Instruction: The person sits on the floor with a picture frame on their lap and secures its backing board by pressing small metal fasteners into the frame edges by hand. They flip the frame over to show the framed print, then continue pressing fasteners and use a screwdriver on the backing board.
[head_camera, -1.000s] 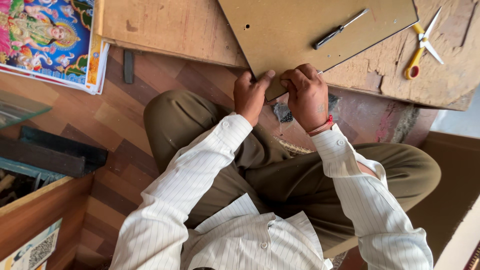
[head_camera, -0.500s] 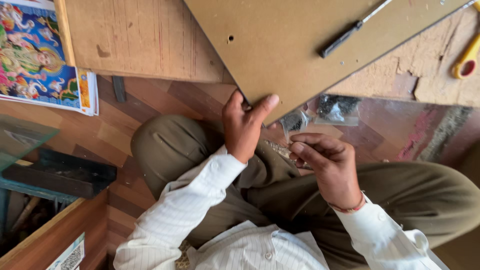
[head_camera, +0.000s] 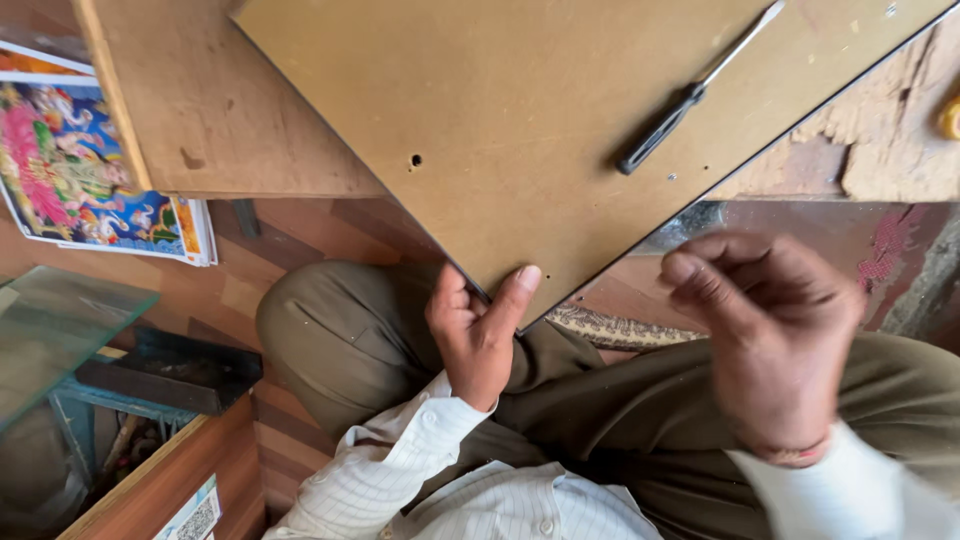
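Head view: the left hand (head_camera: 480, 335) pinches the near corner of the board (head_camera: 560, 110), thumb on top. The right hand (head_camera: 765, 330), blurred, hovers right, fingers curled together, contents unclear. The screwdriver (head_camera: 690, 95) lies unused on the board.

Hands: 2, left hand (head_camera: 480, 335) w/ thumb on board corner, right hand (head_camera: 770, 335) blurred, raised clear of board
Brown boards: 1, fibreboard sheet (head_camera: 520, 130)
Holes in sheet: 1 clear hole (head_camera: 415, 160), plus a few tiny specks, count unclear
Screwdrivers: 1, black-handled screwdriver (head_camera: 680, 105) lying on sheet
Colour prints: 1 stack, printed pictures (head_camera: 90, 185), no. of sheets can't tell
Glass panes: 1, glass pane (head_camera: 50, 335)
Yellow items: 1, yellow object (head_camera: 950, 118) at edge, kind unclear
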